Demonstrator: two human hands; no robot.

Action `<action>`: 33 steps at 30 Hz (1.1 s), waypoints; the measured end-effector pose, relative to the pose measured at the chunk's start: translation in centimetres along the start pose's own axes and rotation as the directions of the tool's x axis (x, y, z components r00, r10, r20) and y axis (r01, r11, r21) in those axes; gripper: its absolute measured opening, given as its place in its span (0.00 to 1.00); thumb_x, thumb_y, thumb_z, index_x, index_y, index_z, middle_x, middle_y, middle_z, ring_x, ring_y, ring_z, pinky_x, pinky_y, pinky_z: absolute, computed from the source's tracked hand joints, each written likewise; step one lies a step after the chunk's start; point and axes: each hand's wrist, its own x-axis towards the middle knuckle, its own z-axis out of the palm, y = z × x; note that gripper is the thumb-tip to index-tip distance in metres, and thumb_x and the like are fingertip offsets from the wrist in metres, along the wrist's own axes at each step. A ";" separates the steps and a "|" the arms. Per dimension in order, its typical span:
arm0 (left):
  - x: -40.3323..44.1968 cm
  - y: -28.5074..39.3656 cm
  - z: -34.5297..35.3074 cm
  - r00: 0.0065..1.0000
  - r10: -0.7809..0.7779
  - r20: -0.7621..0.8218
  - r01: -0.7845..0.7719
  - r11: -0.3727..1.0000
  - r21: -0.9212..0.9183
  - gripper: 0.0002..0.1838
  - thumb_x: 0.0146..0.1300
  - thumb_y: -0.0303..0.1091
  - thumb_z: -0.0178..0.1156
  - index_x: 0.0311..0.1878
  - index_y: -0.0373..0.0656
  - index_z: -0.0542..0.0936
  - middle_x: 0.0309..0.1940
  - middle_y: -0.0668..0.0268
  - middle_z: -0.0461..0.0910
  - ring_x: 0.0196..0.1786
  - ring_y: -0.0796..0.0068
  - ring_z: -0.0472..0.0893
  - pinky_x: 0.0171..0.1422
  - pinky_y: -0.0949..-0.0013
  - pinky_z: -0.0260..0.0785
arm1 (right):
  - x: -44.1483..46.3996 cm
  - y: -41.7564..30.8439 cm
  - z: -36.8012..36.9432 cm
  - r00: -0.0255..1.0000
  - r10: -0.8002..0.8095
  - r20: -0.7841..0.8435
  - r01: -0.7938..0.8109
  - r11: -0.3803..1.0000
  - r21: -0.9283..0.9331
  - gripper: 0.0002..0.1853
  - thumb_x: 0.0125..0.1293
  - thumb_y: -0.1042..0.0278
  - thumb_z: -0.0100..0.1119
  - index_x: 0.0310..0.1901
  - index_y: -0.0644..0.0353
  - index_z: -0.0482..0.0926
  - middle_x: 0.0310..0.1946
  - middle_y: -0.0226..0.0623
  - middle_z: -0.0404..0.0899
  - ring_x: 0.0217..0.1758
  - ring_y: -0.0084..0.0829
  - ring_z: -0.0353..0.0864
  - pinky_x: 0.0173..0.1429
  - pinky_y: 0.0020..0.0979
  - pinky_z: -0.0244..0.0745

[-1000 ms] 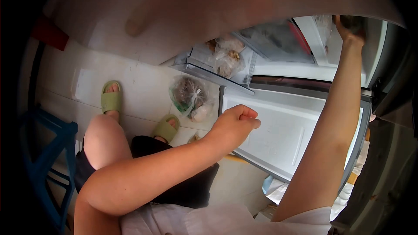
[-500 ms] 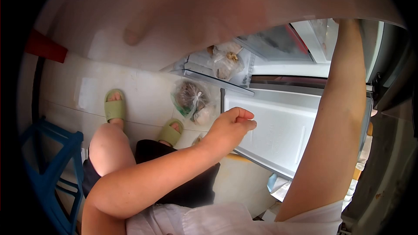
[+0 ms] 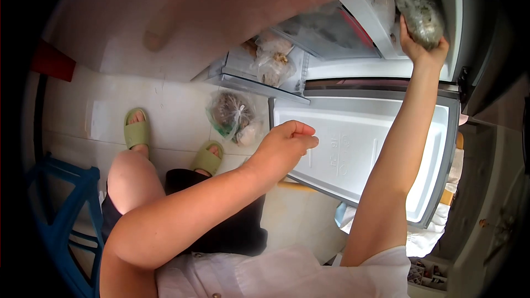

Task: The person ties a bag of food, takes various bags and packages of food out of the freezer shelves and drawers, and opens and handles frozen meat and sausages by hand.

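Beyond the open freezer door (image 3: pixel 353 149), the right hand (image 3: pixel 424 56) grips a plastic bag (image 3: pixel 419 16), fingers spread around its end, near the side wall (image 3: pixel 455 33). Over the door's left edge, the left hand (image 3: pixel 282 146) hangs loosely curled, holding nothing; tiled floor (image 3: pixel 171 116) spreads leftward.

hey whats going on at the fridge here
A person is at an open fridge. Their right hand holds a greenish plastic-wrapped bundle by its near end, in the fridge opening. The left hand, loosely curled with nothing visible in it, is over the open door. Bags sit in the pulled-out drawer, and a tied plastic bag lies on the floor.
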 end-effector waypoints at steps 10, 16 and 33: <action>-1.2 2.9 0.0 0.997 0.064 0.041 -0.067 0.994 0.085 0.16 0.62 0.40 0.57 0.52 0.49 0.76 0.48 0.73 0.74 0.47 0.81 0.71 0.60 0.72 0.58 | -10.7 1.9 -5.4 0.995 -0.098 0.003 0.098 0.995 -0.028 0.30 0.59 0.55 0.49 0.64 0.56 0.65 0.63 0.43 0.66 0.66 0.46 0.66 0.66 0.56 0.65; -1.3 4.2 0.6 0.885 0.406 0.229 -0.421 0.907 0.020 0.32 0.61 0.29 0.58 0.69 0.51 0.62 0.57 0.69 0.70 0.53 0.78 0.72 0.60 0.71 0.61 | -15.1 4.3 -11.2 0.993 -0.054 0.104 0.038 0.988 0.152 0.31 0.56 0.57 0.54 0.63 0.55 0.66 0.62 0.41 0.67 0.65 0.43 0.68 0.64 0.50 0.70; -0.7 1.3 -0.1 0.937 0.243 0.251 -0.117 0.894 -0.432 0.42 0.56 0.64 0.58 0.64 0.40 0.67 0.59 0.55 0.72 0.61 0.56 0.72 0.67 0.52 0.63 | -24.4 7.4 -15.1 0.296 -0.235 0.926 0.815 -0.443 -0.373 0.42 0.37 0.58 0.79 0.58 0.56 0.70 0.56 0.46 0.73 0.66 0.45 0.67 0.73 0.46 0.50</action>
